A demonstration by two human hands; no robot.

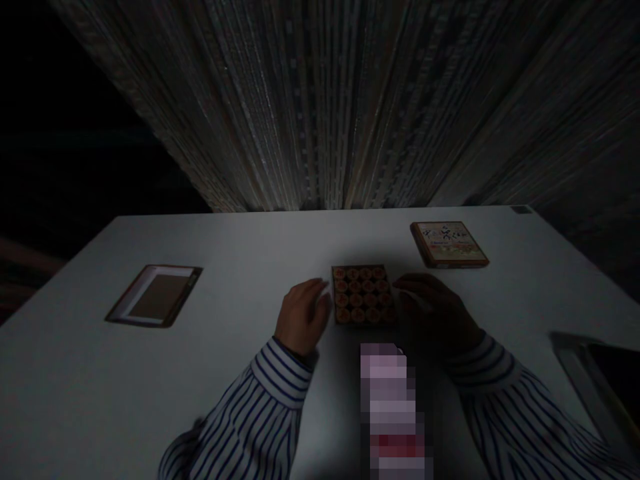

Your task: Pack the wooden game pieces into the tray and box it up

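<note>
A square tray of round Chinese chess pieces (363, 293) sits on the white table, its pieces lined up in rows with red markings. My left hand (303, 317) is just left of the tray, fingers curved towards its side, thumb apart, nothing in the grasp. On the tray's other side is my right hand (440, 310), dark in shadow, with fingers stretched towards the right edge and the thumb spread. Both sets of fingertips are very near the tray; whether they touch it I cannot tell.
A box with printed characters (450, 244) lies at the back right. To the left is a shallow brown-edged box or lid (157, 297). A pixelated patch (393, 400) covers something in front of me. A dark object (607, 380) stands at the right edge. Strip curtains (325, 120) hang behind the table.
</note>
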